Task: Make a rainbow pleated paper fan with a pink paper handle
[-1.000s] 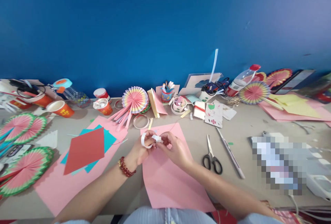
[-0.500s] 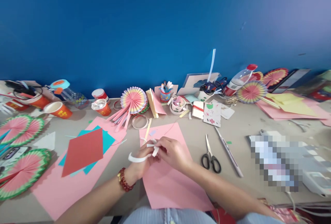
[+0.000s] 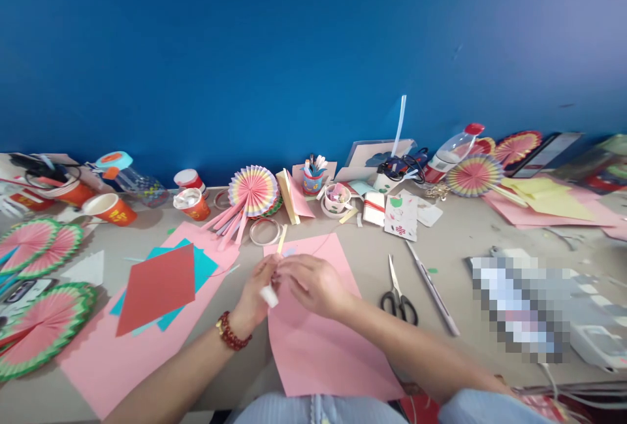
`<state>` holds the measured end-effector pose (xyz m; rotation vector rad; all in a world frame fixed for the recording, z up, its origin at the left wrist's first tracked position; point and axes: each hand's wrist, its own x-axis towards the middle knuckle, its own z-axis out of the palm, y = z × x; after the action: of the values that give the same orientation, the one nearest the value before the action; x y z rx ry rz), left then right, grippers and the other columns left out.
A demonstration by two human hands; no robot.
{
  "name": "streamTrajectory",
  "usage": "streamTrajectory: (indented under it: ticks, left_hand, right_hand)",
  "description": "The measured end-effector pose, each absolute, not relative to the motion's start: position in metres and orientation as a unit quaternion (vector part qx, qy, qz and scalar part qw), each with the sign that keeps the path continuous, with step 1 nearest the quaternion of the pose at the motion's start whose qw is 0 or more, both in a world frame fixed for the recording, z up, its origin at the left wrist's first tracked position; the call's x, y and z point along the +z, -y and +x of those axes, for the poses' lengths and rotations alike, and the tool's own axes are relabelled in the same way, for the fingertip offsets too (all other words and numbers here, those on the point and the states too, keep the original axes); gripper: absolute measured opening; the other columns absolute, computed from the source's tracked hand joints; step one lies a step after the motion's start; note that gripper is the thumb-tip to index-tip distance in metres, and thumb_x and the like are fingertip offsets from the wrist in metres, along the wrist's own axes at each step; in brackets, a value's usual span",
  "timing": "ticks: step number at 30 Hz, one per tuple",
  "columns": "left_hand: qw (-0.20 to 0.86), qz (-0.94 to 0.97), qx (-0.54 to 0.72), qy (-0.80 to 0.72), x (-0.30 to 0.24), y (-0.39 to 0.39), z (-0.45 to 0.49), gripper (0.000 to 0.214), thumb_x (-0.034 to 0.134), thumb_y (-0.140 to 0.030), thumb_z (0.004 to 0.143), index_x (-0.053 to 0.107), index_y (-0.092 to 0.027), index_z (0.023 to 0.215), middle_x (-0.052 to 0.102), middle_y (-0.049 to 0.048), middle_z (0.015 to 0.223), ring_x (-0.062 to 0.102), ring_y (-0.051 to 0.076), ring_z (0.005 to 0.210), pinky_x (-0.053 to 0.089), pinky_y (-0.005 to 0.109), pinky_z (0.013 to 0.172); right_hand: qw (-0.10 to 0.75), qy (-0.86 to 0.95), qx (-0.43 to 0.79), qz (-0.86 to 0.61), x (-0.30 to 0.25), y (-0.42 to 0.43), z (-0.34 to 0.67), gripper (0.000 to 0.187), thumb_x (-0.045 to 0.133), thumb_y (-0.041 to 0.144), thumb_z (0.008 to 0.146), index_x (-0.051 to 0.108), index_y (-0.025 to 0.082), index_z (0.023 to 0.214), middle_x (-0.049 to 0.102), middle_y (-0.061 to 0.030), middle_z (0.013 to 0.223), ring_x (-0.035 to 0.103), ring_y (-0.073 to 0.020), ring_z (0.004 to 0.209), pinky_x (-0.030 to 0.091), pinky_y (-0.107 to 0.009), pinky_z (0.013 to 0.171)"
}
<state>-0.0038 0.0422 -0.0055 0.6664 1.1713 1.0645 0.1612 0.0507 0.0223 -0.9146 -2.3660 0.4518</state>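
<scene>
Just above a pink paper sheet (image 3: 323, 345), my two hands meet at their fingertips. Thumb and fingers of my left hand (image 3: 257, 290), with a red bead bracelet (image 3: 233, 332) at its wrist, close on a small white paper strip (image 3: 269, 296), whose blurred end hangs below the fingers. From the right, my right hand (image 3: 316, 285) reaches in with bent fingers pressed near the left fingertips; what lies between them is hidden. A narrow cream strip (image 3: 282, 239) lies beyond the hands. Scissors (image 3: 398, 296) with black handles lie to the right.
A grey-white cutter or pen (image 3: 434, 290) lies beyond the scissors. Red paper (image 3: 159, 290) tops blue and pink sheets at left. A tape roll (image 3: 265, 232), a folded paper fan (image 3: 253, 192), cups (image 3: 192, 204) and a bottle (image 3: 453, 153) line the back by the blue wall.
The white strip, earlier curling around my left hand, now shows only as a short end below the fingers. My left hand has turned and shifted slightly; the right has moved a little left.
</scene>
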Motion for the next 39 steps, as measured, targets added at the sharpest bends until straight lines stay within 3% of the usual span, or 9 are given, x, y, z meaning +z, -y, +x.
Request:
streamTrajectory:
  ticks: [2, 6, 10, 12, 17, 23, 30, 34, 39]
  left_hand:
    - [0.597, 0.359, 0.472, -0.54, -0.005, -0.053, -0.015, 0.046, 0.069, -0.062, 0.077, 0.048, -0.021, 0.072, 0.041, -0.0076, 0.058, 0.039, 0.008, 0.048, 0.026, 0.02, 0.045]
    - [0.477, 0.497, 0.43, -0.584, -0.003, -0.075, -0.04, 0.049, 0.053, -0.061, 0.088, 0.039, -0.022, 0.063, 0.036, -0.0069, 0.054, 0.038, 0.011, 0.046, 0.029, 0.023, 0.047]
    - [0.38, 0.633, 0.321, -0.593, -0.001, -0.085, -0.056, 0.019, 0.064, -0.041, 0.084, 0.06, -0.022, 0.083, 0.058, -0.0013, 0.068, 0.057, 0.019, 0.066, 0.038, 0.026, 0.06]
    - [0.349, 0.679, 0.262, -0.59, -0.002, -0.085, -0.06, 0.018, 0.066, -0.032, 0.082, 0.064, -0.023, 0.098, 0.066, 0.002, 0.078, 0.063, 0.024, 0.078, 0.04, 0.028, 0.066]
    - [0.315, 0.746, 0.154, -0.566, -0.004, -0.079, -0.062, 0.012, 0.055, -0.032, 0.091, 0.062, -0.023, 0.096, 0.07, 0.0048, 0.082, 0.066, 0.025, 0.08, 0.039, 0.03, 0.068]
    - [0.326, 0.771, 0.119, -0.534, 0.0, -0.078, -0.06, 0.015, 0.055, -0.038, 0.093, 0.059, -0.024, 0.093, 0.067, 0.0027, 0.076, 0.064, 0.025, 0.075, 0.035, 0.029, 0.065]
    - [0.389, 0.718, 0.201, -0.541, -0.001, -0.08, -0.063, 0.014, 0.054, -0.033, 0.087, 0.05, -0.022, 0.079, 0.054, -0.0005, 0.07, 0.053, 0.018, 0.067, 0.032, 0.028, 0.063]
    - [0.485, 0.641, 0.273, -0.528, 0.006, -0.081, -0.065, 0.018, 0.051, -0.035, 0.086, 0.041, -0.023, 0.077, 0.043, -0.0055, 0.068, 0.042, 0.011, 0.056, 0.031, 0.023, 0.056]
    - [0.597, 0.532, 0.324, -0.506, 0.01, -0.075, -0.043, 0.015, 0.052, -0.03, 0.078, 0.042, -0.023, 0.086, 0.048, -0.0061, 0.073, 0.033, 0.006, 0.047, 0.029, 0.02, 0.048]
  right_hand:
    - [0.226, 0.876, 0.126, -0.407, 0.021, -0.073, 0.162, 0.027, 0.046, 0.012, 0.097, 0.064, 0.019, 0.116, 0.068, -0.01, 0.122, 0.062, -0.0184, 0.112, 0.049, -0.028, 0.094]
    - [0.158, 0.875, 0.105, -0.445, 0.005, -0.124, 0.152, 0.022, 0.052, 0.01, 0.094, 0.068, 0.017, 0.107, 0.072, -0.0089, 0.1, 0.067, -0.0202, 0.094, 0.051, -0.028, 0.081]
    - [0.112, 0.879, 0.083, -0.456, -0.011, -0.148, 0.138, 0.016, 0.055, 0.01, 0.093, 0.069, 0.016, 0.098, 0.069, -0.0099, 0.098, 0.065, -0.0183, 0.085, 0.048, -0.024, 0.071]
    - [0.105, 0.883, 0.076, -0.45, -0.013, -0.148, 0.138, 0.017, 0.053, 0.009, 0.094, 0.069, 0.016, 0.096, 0.067, -0.0113, 0.102, 0.064, -0.0196, 0.089, 0.048, -0.025, 0.071]
    - [0.103, 0.897, 0.093, -0.42, -0.006, -0.128, 0.154, 0.019, 0.051, 0.018, 0.099, 0.07, 0.018, 0.099, 0.066, -0.0089, 0.108, 0.062, -0.0189, 0.096, 0.048, -0.027, 0.079]
    - [0.106, 0.9, 0.135, -0.401, -0.01, -0.114, 0.16, 0.015, 0.066, 0.026, 0.093, 0.07, 0.019, 0.105, 0.067, -0.0094, 0.107, 0.06, -0.0229, 0.1, 0.049, -0.031, 0.081]
    - [0.178, 0.862, 0.209, -0.426, -0.016, -0.124, 0.162, 0.018, 0.06, 0.006, 0.086, 0.072, 0.018, 0.091, 0.07, -0.0068, 0.093, 0.064, -0.0199, 0.09, 0.048, -0.03, 0.081]
    - [0.239, 0.81, 0.274, -0.46, -0.013, -0.13, 0.179, 0.017, 0.056, 0.01, 0.087, 0.07, 0.018, 0.091, 0.072, -0.0023, 0.084, 0.065, -0.0144, 0.074, 0.047, -0.023, 0.066]
    - [0.284, 0.77, 0.341, -0.458, -0.009, -0.115, 0.177, 0.018, 0.051, 0.014, 0.09, 0.069, 0.016, 0.089, 0.069, 0.0016, 0.068, 0.063, -0.0117, 0.058, 0.045, -0.02, 0.055]
